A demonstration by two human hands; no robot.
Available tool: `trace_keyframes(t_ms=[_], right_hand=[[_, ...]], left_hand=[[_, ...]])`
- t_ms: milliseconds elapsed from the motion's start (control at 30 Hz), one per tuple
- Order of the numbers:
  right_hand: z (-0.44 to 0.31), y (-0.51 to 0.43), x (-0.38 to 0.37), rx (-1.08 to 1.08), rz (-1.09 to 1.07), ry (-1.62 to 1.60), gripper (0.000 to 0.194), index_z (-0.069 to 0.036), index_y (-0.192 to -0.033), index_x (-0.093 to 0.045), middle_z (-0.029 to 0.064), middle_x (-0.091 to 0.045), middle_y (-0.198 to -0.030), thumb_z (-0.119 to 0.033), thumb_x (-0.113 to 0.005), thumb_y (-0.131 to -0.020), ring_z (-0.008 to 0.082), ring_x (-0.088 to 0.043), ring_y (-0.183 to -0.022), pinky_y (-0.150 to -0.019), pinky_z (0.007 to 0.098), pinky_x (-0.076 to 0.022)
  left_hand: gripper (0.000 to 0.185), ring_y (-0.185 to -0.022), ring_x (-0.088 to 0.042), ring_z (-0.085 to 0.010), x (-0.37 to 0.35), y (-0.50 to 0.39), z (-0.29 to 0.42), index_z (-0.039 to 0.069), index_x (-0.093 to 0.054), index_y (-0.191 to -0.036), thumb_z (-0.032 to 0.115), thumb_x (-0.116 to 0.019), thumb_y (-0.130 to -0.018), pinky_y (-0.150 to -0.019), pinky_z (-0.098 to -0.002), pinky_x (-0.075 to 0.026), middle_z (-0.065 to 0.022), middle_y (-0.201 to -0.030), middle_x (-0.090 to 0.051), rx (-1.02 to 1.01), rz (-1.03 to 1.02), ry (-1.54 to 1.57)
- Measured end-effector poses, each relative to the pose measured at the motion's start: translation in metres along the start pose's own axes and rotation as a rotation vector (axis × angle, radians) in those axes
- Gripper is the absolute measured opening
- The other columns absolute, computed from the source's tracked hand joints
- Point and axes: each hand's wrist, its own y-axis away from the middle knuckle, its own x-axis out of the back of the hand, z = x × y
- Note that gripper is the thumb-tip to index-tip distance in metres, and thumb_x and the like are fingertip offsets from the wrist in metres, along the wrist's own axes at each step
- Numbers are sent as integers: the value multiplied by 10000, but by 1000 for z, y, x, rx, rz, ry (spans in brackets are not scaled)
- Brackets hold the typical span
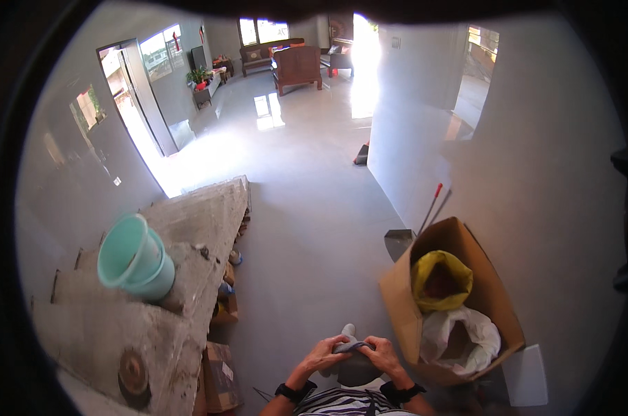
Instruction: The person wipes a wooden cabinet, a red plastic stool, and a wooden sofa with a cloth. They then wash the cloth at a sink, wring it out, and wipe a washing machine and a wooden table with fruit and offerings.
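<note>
Both hands hold a small grey cloth item (352, 345) with a darker band along its edge, in front of my body at the lower middle. My left hand (326, 355) pinches its left end, thumb uppermost. On the right end, my right hand (381, 355) grips with bent fingers. Part of the cloth is hidden by the fingers, so its exact kind cannot be told. A pale shoe toe (349, 328) shows just beyond it. Black bands (296, 391) circle both wrists.
To the right, a cardboard box (397, 312) holds a yellow sack (420, 291) and a white sack (488, 338). A dustpan (398, 242) lies behind it. Rough concrete stairs (199, 208) at left bear nested teal buckets (158, 278) and a round rusty object (133, 370).
</note>
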Motion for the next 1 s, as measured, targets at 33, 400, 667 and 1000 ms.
trace_keyframes(t_ms=[33, 400, 667, 1000], right_hand=[[0, -23, 3, -15, -36, 7, 269, -7, -830, -622, 170, -618, -713, -275, -632, -817, 297, -612, -640, -608, 366, -464], [-59, -297, 57, -152, -443, -443, 281, -9, -980, -638, -21, -599, -754, -238, -661, -818, 68, -535, -658, -595, 220, -451], [-74, -465, 10, 36, -361, -166, 273, 4, -976, -604, 50, -628, -782, -215, -640, -817, 122, -559, -707, -654, 287, -466], [-147, -700, 5, -142, -39, -561, 288, 31, -849, -611, 23, -565, -678, -236, -532, -923, 94, -496, -657, -598, 272, -411]], left_hand=[[337, -839, -588, -163, 17, -19, 0, 55, -579, -1077, 234, -660, -804, -747, -300, -471, -88, -894, -632, -43, 27, -5], [96, -737, -547, -86, 199, -196, 14, -3, -613, -897, 80, -571, -875, -653, -234, -442, -10, -784, -582, -128, 449, 292], [172, -719, -473, -25, 328, -268, 15, 35, -606, -837, 189, -574, -906, -635, -192, -380, 62, -743, -552, 53, 499, 547], [527, -700, -523, -82, 547, -428, 83, 16, -531, -1068, 293, -802, -711, -584, -220, -414, -41, -807, -599, 49, 85, 277]])
